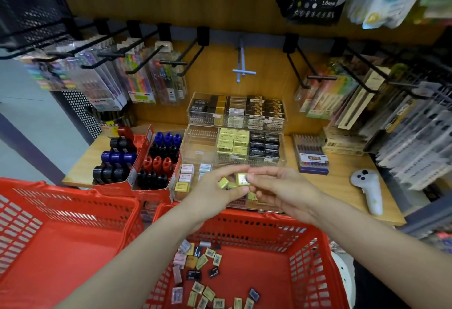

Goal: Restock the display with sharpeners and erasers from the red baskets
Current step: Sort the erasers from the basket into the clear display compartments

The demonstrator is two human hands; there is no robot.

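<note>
My left hand holds small yellow erasers over the front row of the clear tiered eraser display. My right hand meets it and pinches one yellow eraser between thumb and fingers. Below my arms, the right red basket holds several loose erasers in yellow, pink and black. The left red basket shows a bare floor. Red cardboard boxes of sharpeners in blue, black and red stand left of the display.
A white controller lies on the wooden shelf at the right. A boxed pen set sits beside the display. Black hooks with pen packs hang above on both sides.
</note>
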